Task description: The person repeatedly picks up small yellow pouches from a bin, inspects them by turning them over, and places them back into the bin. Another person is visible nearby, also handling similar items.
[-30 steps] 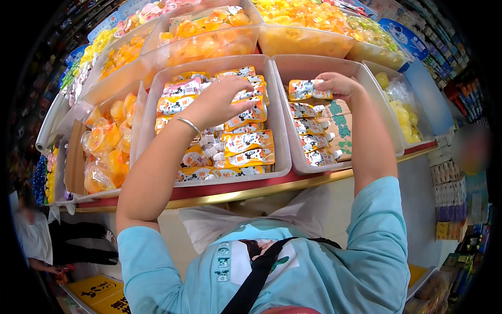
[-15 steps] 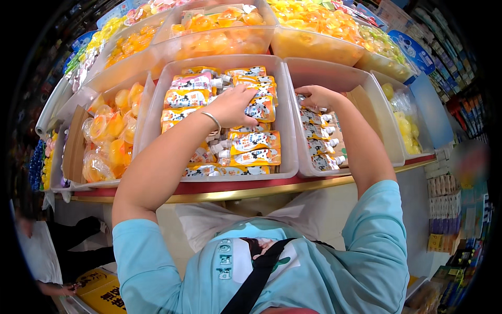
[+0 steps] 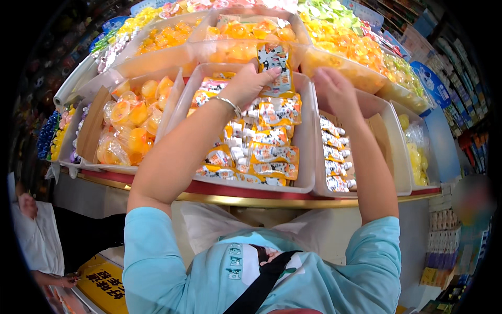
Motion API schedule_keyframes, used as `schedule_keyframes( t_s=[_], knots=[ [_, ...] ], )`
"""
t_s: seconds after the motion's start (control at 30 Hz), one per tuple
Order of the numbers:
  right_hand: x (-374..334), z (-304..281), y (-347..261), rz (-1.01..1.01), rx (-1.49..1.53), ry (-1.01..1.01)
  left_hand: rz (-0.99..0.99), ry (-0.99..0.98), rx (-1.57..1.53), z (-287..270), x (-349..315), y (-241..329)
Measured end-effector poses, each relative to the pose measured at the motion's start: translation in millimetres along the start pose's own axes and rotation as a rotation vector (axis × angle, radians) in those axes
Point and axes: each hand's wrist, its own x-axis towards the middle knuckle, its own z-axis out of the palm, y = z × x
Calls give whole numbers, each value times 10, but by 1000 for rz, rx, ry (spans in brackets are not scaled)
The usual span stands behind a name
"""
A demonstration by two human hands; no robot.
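Observation:
In my left hand (image 3: 250,85) is a spouted drink pouch (image 3: 274,63), orange and white with black cow-like patches. I grip it by its side and keep it raised over the far end of the middle plastic bin (image 3: 305,157). More such pouches (image 3: 274,154) lie there in rows, their white caps toward the bin's middle. To the right, my right hand (image 3: 334,90) hovers above the far part of another plastic bin (image 3: 400,152). Motion smears its fingers, so their hold is unclear. That bin has a column of similar pouches (image 3: 336,154) along its left side.
A bin of orange jelly cups (image 3: 130,112) stands at the left. Behind, raised bins hold orange sweets (image 3: 334,26). Yellow round packs (image 3: 417,149) fill a bin at far right. A gold-edged counter (image 3: 251,200) runs before me. Another person (image 3: 39,238) is at lower left.
My left hand has picked up a pouch and lifted it toward the far end. My right hand has risen out of the right bin. The view has shifted slightly.

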Motion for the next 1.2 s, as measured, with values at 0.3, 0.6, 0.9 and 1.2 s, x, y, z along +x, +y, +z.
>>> schedule_keyframes(
  t_s=[0.3, 0.6, 0.9, 1.2],
  knots=[
    [-174, 266, -252, 89, 118, -155, 103, 101, -161, 94, -109, 181],
    [-184, 46, 31, 145, 269, -59, 252, -56, 475, -46, 48, 66],
    [-271, 51, -232, 204, 484, -12, 357, 144, 463, -37, -15, 91],
    [-228, 51, -376, 51, 565, -150, 398, 193, 231, -33, -202, 279]
  ],
)
